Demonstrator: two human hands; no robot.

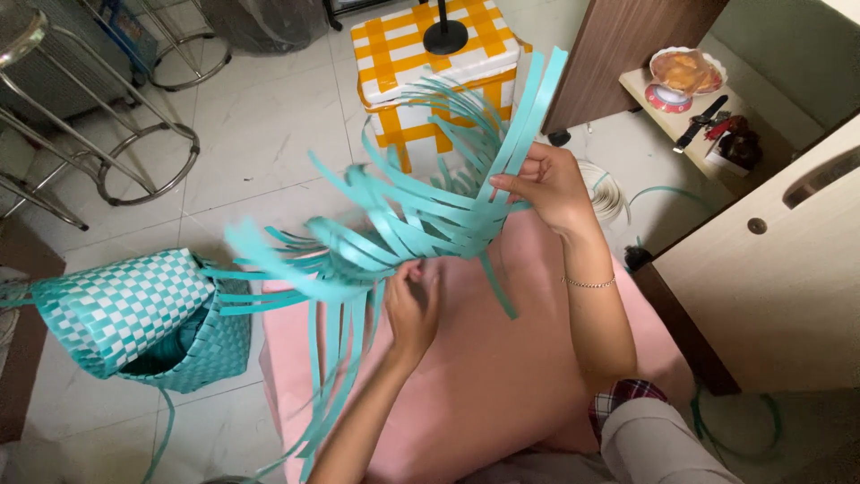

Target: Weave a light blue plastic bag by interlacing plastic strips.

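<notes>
A loose weave of many teal plastic strips (403, 229) hangs in the air over a pink cloth (502, 376) on my lap. My right hand (542, 184) pinches two long upright strips (528, 108) at the weave's right side. My left hand (412, 305) is under the middle of the weave, fingers closed on strips there. Loose strip ends fan out left and hang down past my left forearm.
A finished teal and white checkered woven basket (134, 323) lies tipped on the tiled floor at left. An orange and white checkered box (430, 63) stands ahead. Metal stool legs (134, 152) are at far left. A wooden cabinet (761, 269) and shelf with small items are at right.
</notes>
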